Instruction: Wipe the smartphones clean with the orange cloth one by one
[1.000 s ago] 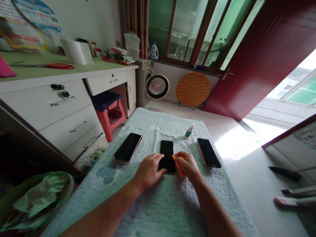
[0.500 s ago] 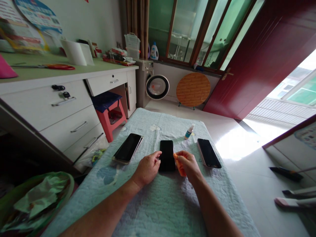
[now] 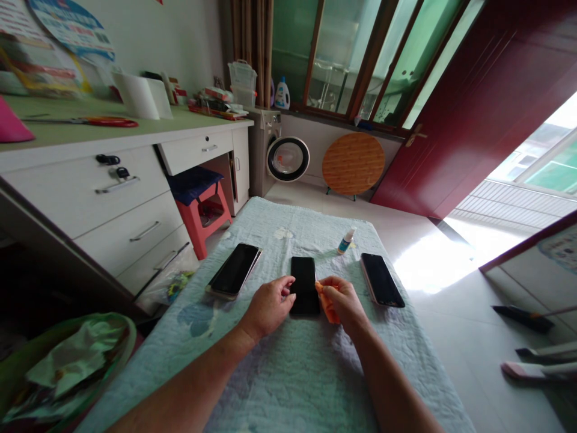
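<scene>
One phone (image 3: 305,282) left of right grip (image 3: 342,297), pinched orange cloth (image 3: 330,312) perhaps touching

Daylight through doorway at right; glare on floor (image 3: 430,264); left corner dim; edges stretched

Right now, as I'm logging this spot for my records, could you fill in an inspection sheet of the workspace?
Surface: pale blue-green quilted cover, wrinkled.
Job's things: middle phone between the hands, screen dark; orange cloth at its right edge; left phone and right phone to either side; spray bottle standing beyond.
Clutter: green bin holding crumpled paper, at lower left; red-handled scissors on the desk.
Hands: left hand at middle phone's left edge; right hand pinching the cloth.
Cables: nothing seen.
Surroundings: red stool; washing machine, door open.
</scene>
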### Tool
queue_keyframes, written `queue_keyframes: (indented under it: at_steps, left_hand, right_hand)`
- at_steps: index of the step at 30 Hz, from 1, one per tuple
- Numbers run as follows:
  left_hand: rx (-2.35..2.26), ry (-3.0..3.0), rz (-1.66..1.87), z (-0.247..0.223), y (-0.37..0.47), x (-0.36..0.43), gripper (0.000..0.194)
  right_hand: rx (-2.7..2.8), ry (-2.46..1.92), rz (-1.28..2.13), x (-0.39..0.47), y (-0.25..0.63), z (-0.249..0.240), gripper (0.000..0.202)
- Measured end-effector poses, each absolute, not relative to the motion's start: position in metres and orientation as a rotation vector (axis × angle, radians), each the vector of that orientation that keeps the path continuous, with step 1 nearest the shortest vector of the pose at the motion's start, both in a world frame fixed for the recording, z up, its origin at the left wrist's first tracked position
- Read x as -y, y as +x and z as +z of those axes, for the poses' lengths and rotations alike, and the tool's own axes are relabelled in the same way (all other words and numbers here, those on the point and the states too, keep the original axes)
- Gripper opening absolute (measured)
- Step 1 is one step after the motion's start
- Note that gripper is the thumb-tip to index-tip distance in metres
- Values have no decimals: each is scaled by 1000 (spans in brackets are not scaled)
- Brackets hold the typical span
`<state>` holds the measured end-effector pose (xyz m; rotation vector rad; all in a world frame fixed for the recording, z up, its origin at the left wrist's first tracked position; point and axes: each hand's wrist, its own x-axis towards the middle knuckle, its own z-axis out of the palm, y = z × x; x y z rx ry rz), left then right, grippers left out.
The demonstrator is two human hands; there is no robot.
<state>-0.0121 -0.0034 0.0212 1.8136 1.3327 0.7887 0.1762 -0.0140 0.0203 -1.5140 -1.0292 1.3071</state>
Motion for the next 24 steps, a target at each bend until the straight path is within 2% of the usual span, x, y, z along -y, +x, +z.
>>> queue_keyframes:
  at_steps: [6, 13, 24]
  left_hand:
    - [-1361, 1759, 786, 19, -11, 3, 40]
    - [-1053, 1228, 897, 9, -15, -6, 41]
    - [-1031, 794, 903, 16, -20, -10, 46]
  right_hand:
    - [1067, -1553, 1305, 15, 175, 24, 30]
    - [1102, -1578, 1274, 15, 175, 20, 27]
    - [1186, -1580, 1261, 14, 178, 13, 30]
